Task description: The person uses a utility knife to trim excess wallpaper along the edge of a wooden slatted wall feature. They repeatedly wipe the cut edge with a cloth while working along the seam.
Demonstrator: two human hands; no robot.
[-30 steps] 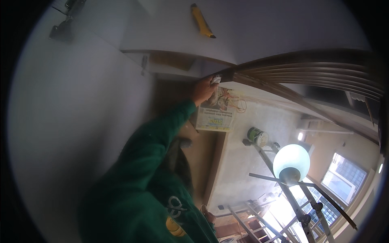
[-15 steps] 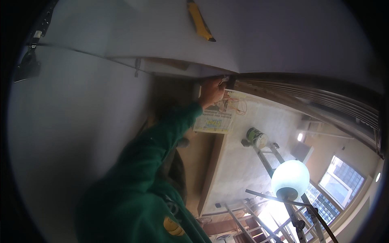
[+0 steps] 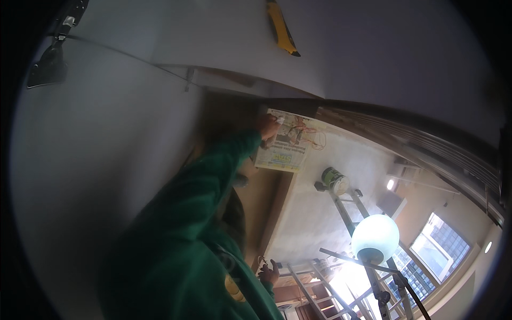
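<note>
My left arm, in a green sleeve, reaches up to the middle of the view. The left hand [image 3: 269, 127] is closed, with a small white piece [image 3: 280, 121] at its fingertips; its kind is too small to tell. Right beside it is a printed newspaper sheet [image 3: 281, 158], and thin reddish wires [image 3: 318, 140] lie over the sheet's far edge. Low in the view, my right hand [image 3: 269, 273] shows at the edge of my green top, with its fingers apart. A thin pale loop [image 3: 261, 260] is close to those fingers; I cannot tell whether they touch it.
A yellow and black utility knife [image 3: 282, 29] lies at the top. A dark flat-bladed scraper [image 3: 49, 66] is at the far left. To the right are a green can [image 3: 334, 180], a glowing globe lamp [image 3: 375, 237], ladder frames [image 3: 306, 290] and a window [image 3: 434, 250].
My left hand has drawn back from the dark ledge corner, down and left onto the newspaper's edge. My right hand has come into view low down. The view has shifted slightly.
</note>
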